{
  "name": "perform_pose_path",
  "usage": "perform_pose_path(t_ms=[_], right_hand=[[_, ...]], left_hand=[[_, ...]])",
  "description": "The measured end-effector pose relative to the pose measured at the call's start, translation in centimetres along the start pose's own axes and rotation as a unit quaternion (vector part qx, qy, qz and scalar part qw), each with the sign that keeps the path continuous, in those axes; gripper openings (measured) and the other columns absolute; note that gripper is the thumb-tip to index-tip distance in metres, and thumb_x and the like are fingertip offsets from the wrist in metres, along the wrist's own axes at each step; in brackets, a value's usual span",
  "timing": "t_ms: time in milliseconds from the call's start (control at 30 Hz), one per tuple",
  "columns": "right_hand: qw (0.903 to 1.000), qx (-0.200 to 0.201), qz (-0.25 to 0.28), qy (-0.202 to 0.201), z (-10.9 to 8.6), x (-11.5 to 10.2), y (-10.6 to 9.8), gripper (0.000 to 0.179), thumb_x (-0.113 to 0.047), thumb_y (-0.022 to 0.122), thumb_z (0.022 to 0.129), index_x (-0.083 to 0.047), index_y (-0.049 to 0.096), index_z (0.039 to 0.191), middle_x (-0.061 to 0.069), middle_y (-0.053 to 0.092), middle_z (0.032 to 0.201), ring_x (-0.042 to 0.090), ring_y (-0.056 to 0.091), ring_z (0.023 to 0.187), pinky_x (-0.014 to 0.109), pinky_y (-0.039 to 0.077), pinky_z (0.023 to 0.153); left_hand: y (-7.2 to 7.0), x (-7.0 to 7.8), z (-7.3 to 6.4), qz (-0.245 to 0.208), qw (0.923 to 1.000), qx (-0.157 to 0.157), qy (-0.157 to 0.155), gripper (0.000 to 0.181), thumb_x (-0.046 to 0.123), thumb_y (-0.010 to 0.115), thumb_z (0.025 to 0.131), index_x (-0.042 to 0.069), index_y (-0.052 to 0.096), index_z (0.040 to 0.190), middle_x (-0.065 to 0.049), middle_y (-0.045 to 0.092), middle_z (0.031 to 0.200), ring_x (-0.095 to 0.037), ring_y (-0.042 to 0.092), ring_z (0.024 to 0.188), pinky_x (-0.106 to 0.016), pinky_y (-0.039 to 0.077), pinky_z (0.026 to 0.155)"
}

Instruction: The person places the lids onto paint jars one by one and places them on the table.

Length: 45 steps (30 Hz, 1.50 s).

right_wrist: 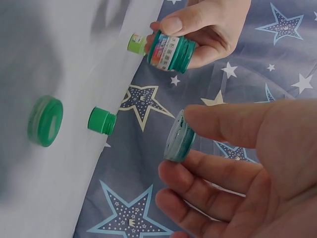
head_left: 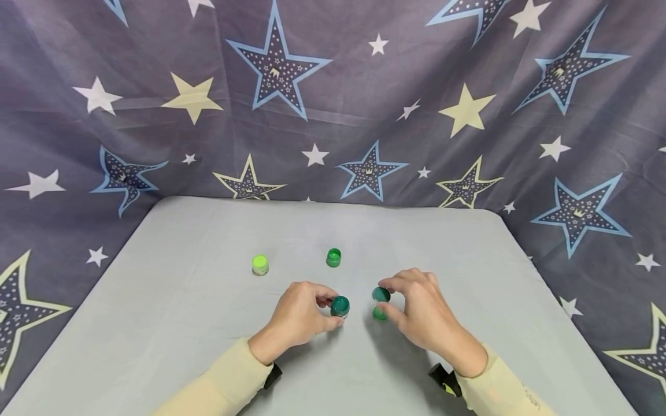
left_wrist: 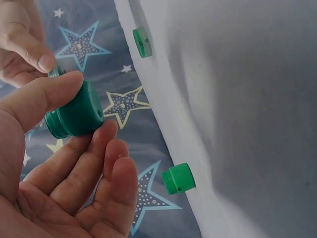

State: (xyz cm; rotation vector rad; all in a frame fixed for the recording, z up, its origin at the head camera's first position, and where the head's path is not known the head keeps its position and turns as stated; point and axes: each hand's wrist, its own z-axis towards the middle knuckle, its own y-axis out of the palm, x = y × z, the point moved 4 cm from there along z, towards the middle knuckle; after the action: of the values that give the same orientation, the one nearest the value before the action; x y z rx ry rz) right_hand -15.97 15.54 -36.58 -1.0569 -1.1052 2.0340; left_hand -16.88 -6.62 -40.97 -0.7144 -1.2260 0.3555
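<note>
Between thumb and fingers my left hand (head_left: 300,315) holds a small dark green paint jar (head_left: 340,307), its mouth uncovered. The right wrist view shows the printed label on this paint jar (right_wrist: 168,52). My right hand (head_left: 422,306) pinches the teal-green jar lid (head_left: 381,294) by its edges, apart from the jar. Below that lid, a brighter green lid (head_left: 380,314) lies on the table, partly covered in the head view. An uncovered bright green paint jar (head_left: 334,257) stands farther back, touched by neither hand.
A yellow-green paint jar (head_left: 260,265) with its lid on stands at the back left of the grey table (head_left: 198,237). Behind the table hangs a dark cloth (head_left: 333,127) printed with stars. Both wrists wear dark camera mounts.
</note>
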Motion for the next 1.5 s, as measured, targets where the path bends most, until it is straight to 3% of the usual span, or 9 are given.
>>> perform_pose_path(t_ms=[1033,1500], right_hand=[[0.9984,-0.013,0.044,-0.032,0.3,-2.6,1.0,0.033,-0.020,0.090,0.081,-0.011,0.078,0.110,-0.010,0.072,0.099,0.011,0.060,0.101,0.037,0.037,0.089],[0.9976,-0.022,0.046,-0.047,0.4,-3.2,1.6,0.034,-0.024,0.088,0.082,-0.012,0.078,0.112,-0.010,0.072,0.100,0.009,0.059,0.101,0.036,0.038,0.090]], left_hand=[[1.2,0.7,0.3,-0.007,0.9997,-0.021,0.012,0.024,0.020,0.093,0.074,0.018,0.082,0.095,0.014,0.071,0.083,-0.019,0.068,0.084,-0.029,0.051,0.071],[1.4,0.9,0.2,0.000,0.9995,-0.018,0.024,0.023,0.018,0.093,0.073,0.018,0.082,0.093,0.015,0.071,0.081,-0.011,0.065,0.079,-0.027,0.051,0.070]])
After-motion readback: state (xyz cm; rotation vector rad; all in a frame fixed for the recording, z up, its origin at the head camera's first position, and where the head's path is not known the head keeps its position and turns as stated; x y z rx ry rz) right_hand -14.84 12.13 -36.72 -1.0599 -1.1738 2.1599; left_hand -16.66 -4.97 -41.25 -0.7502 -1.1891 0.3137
